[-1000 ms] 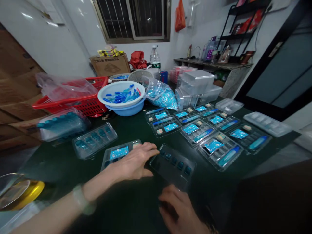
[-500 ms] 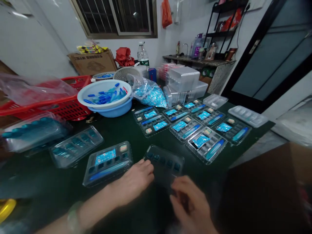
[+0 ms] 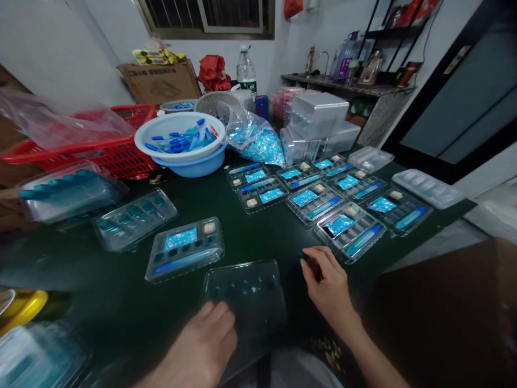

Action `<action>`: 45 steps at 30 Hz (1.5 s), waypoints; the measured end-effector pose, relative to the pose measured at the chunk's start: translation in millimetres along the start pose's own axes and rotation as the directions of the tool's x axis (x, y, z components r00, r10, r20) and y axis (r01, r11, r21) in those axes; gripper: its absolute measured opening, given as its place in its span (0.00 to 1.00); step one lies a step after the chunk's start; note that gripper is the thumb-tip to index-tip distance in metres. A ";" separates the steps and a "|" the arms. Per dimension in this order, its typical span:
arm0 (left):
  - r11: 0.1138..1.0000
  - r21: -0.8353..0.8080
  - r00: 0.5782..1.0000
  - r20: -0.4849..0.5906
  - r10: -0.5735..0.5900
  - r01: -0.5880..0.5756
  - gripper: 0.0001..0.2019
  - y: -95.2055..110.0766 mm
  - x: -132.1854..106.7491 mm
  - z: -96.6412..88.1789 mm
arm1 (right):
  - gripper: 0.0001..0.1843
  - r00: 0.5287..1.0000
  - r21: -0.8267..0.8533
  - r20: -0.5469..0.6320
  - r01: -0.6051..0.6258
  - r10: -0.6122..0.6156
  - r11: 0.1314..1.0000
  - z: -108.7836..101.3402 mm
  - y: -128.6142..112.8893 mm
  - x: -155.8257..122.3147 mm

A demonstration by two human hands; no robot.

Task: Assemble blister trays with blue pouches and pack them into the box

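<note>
A clear plastic tray (image 3: pixel 246 293) with several dark blue pieces lies on the dark green table (image 3: pixel 258 237) right before me. My left hand (image 3: pixel 202 345) rests at its near left corner, fingers curled against the tray's edge. My right hand (image 3: pixel 327 285) is just right of the tray, fingers pinched on a small dark piece at the fingertips. A filled tray (image 3: pixel 186 253) with a blue sachet and a blue tube sits to the left behind it.
Several filled trays (image 3: pixel 323 199) lie in rows at mid-right. A white bowl of blue tubes (image 3: pixel 180 143), a bag of blue sachets (image 3: pixel 254 140), a red basket (image 3: pixel 81 145) and stacked clear boxes (image 3: pixel 319 124) stand at the back. A yellow lid (image 3: pixel 22 307) lies far left.
The dark-piece tray has come closer to me. My left hand drew back from the filled tray to the near tray's corner. My right hand moved right and forward.
</note>
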State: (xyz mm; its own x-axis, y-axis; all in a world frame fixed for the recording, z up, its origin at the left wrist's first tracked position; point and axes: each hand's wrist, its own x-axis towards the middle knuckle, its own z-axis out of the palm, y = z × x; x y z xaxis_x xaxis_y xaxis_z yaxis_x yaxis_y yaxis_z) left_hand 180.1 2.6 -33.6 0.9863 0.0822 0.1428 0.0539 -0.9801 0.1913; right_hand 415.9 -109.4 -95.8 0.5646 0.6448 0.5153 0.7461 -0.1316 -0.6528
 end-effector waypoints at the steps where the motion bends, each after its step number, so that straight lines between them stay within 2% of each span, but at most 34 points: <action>1: 1.000 -0.011 1.000 -0.003 -0.014 0.014 0.14 -1.5 -7.1 4.4 | 0.10 1.000 -0.002 0.027 0.000 0.000 1.000 1.0 -1.2 0.1; 5: 0.993 -0.055 0.993 0.040 -0.107 0.109 0.13 -2.1 -30.5 15.7 | 0.11 0.993 -0.001 0.109 -0.042 0.042 0.999 2.9 0.7 0.2; 8: 0.970 -0.108 0.975 -0.028 -0.220 0.216 0.08 2.9 -39.3 16.3 | 0.10 0.988 0.000 0.145 -0.059 0.058 0.998 3.3 6.3 0.2; 12: 0.933 -0.181 0.928 -0.152 -0.340 0.312 0.06 5.7 -45.2 14.9 | 0.11 0.986 -0.048 0.162 -0.039 0.047 0.998 3.9 8.6 0.3; 15: 0.915 -0.178 0.884 -0.247 -0.397 0.361 0.06 0.9 -52.6 16.2 | 0.12 0.987 -0.180 0.157 -0.003 0.032 0.984 6.3 5.6 2.1; 19: 0.865 -0.209 0.827 -0.260 -0.498 0.456 0.10 -4.8 -63.8 19.4 | 0.14 0.987 -0.323 0.161 0.027 0.027 0.946 10.4 2.0 6.9; 21: 0.838 -0.247 0.809 -0.234 -0.539 0.487 0.10 -4.5 -66.6 20.1 | 0.16 0.988 -0.293 0.153 0.017 0.030 0.956 9.9 0.9 8.2; 23: 0.822 -0.277 0.803 -0.211 -0.557 0.498 0.09 -3.1 -67.3 19.7 | 0.16 0.992 -0.193 0.125 -0.005 0.029 0.981 6.5 -1.4 6.7; 26: 0.823 -0.304 0.819 -0.183 -0.544 0.479 0.06 -1.9 -66.3 17.8 | 0.14 0.992 -0.013 0.122 -0.014 0.016 1.000 -1.9 -10.4 -2.5; 28: 0.826 -0.321 0.832 -0.163 -0.531 0.464 0.06 -2.2 -65.6 16.4 | 0.12 0.967 0.079 0.253 0.015 -0.034 0.997 -6.9 -19.6 -12.0; 31: 0.838 -0.328 0.854 -0.141 -0.500 0.436 0.07 -3.4 -65.5 15.7 | 0.13 0.848 0.125 0.511 0.086 -0.139 0.988 -9.9 -32.2 -25.0; 33: 0.853 -0.320 0.872 -0.134 -0.471 0.412 0.06 -3.8 -66.3 16.6 | 0.15 0.789 0.074 0.597 0.129 -0.148 0.989 -9.3 -36.9 -29.8; 36: 0.861 -0.310 0.879 -0.131 -0.458 0.403 0.07 -3.1 -68.3 20.3 | 0.17 0.752 0.003 0.645 0.175 -0.136 0.985 -7.6 -38.8 -31.4; 39: 0.836 -0.328 0.853 -0.139 -0.503 0.439 0.08 -0.9 -69.3 24.6 | 0.16 0.729 0.000 0.667 0.202 -0.150 0.979 -7.1 -38.0 -30.7; 45: 0.780 -0.473 0.797 -0.231 -0.558 0.409 0.08 2.4 -63.4 23.1 | 0.17 0.741 0.070 0.643 0.199 -0.197 0.977 -10.8 -37.6 -32.0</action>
State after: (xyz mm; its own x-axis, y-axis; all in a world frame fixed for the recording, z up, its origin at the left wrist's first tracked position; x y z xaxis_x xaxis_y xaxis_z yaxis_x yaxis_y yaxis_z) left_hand 121.3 -9.2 -64.6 0.7199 0.6542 0.2317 0.3718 -0.6454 0.6673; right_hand 373.6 -133.2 -81.8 0.0443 0.9872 0.1533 0.8168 0.0525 -0.5745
